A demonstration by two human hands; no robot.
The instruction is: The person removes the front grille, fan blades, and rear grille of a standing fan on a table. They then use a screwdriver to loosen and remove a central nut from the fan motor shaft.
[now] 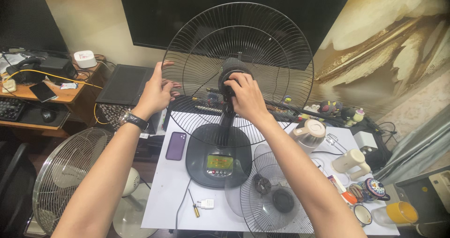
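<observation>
While a black wire fan guard [262, 45] stands upright on its motor housing above the white table [161, 205], a person steadies it from both sides, working at the centre of the pedestal fan. Biggest in view after the dark screen on the wall, the guard rises from a round grey fan base [206, 146] with a small lit panel, set near the middle of the table. The left hand [154, 91], a watch on its wrist, rests against the guard's left rim with fingers spread and only lightly curled, bracing the wires rather than clamping them. The right hand [246, 97] is closed round the black hub [233, 73] at the guard's centre, fingers wrapped tight on it; what lies under the palm cannot be made out. Done well, this step seems to call for a firm hold on the rim so the guard does not swing while the hub is worked, with wrist force kept square to the shaft. A second guard [274, 198] and clear blade lie flat at the table's near edge, just beside the base. A purple phone [176, 145] lies left of the base, and a small screwdriver [193, 205] sits near the front edge.
</observation>
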